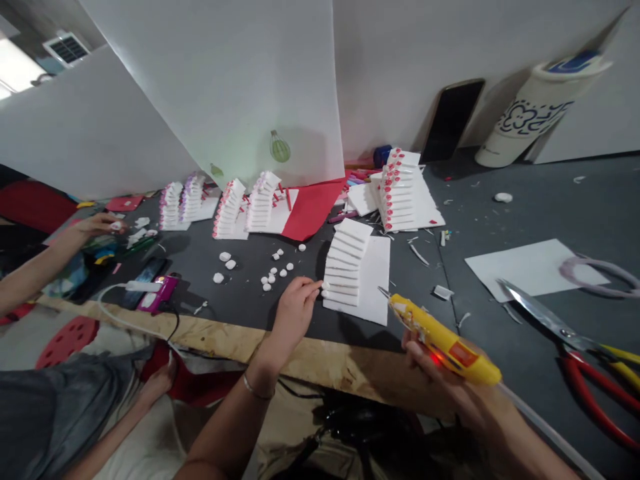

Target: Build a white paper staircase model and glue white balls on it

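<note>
My right hand [425,360] is wrapped round a yellow hot glue gun [445,340], a red light glowing near its handle. The gun's nozzle points left toward a white foam model [343,263] with a stepped row of strips on a white backing. My left hand [295,310] pinches a small white ball [325,285] against the left end of a lower strip. Several loose white balls [273,272] lie on the dark table left of the model. A clear glue stick [545,427] trails from the back of the gun.
Finished-looking strip models [400,193] with red dots stand behind. At right lie red-handled scissors [565,333] and a white sheet [530,270]. A tumbler [535,113] and phone [450,120] lean at the back. Another person's hand [103,225] works at left, near a purple power adapter [157,295].
</note>
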`<state>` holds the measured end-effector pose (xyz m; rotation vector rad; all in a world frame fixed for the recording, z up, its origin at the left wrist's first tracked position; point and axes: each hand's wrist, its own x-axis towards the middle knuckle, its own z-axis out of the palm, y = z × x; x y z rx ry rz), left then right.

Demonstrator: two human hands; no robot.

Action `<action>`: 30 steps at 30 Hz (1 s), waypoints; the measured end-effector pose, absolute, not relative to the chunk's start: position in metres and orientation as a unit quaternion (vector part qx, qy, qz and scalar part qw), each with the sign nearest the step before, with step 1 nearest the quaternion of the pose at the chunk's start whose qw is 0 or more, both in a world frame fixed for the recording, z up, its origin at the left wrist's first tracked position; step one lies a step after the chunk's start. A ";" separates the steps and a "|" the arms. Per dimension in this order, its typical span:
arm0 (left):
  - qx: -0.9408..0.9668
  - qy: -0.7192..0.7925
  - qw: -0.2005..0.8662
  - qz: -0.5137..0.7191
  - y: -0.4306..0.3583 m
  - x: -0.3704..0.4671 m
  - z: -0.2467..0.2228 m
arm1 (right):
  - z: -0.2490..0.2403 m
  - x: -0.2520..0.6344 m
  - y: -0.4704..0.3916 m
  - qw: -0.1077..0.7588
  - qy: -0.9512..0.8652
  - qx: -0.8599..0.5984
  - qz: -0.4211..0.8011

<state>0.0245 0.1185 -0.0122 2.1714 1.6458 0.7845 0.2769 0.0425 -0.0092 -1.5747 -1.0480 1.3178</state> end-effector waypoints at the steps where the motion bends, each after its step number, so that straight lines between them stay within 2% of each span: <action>1: 0.752 0.577 0.152 0.280 0.117 0.026 -0.012 | -0.010 0.278 0.045 0.397 -0.408 -0.637 0.520; 6: 0.698 0.633 0.118 0.313 0.112 0.010 0.000 | -0.007 0.283 0.052 0.399 -0.377 -0.640 0.538; 11: 0.644 0.726 0.015 0.239 0.113 -0.037 0.016 | -0.002 0.277 0.048 0.404 -0.358 -0.628 0.561; 15: 0.711 0.677 -0.018 0.190 0.119 -0.056 0.019 | -0.006 0.273 0.045 0.409 -0.351 -0.634 0.554; 22: 0.777 0.619 -0.038 0.109 0.147 -0.041 0.005 | -0.012 0.275 0.047 0.401 -0.380 -0.625 0.552; 27: 0.775 0.624 -0.024 0.097 0.160 -0.038 -0.002 | -0.007 0.277 0.047 0.393 -0.390 -0.626 0.550; 30: 0.763 0.633 -0.015 0.131 0.154 -0.036 0.007 | -0.008 0.279 0.046 0.390 -0.410 -0.617 0.547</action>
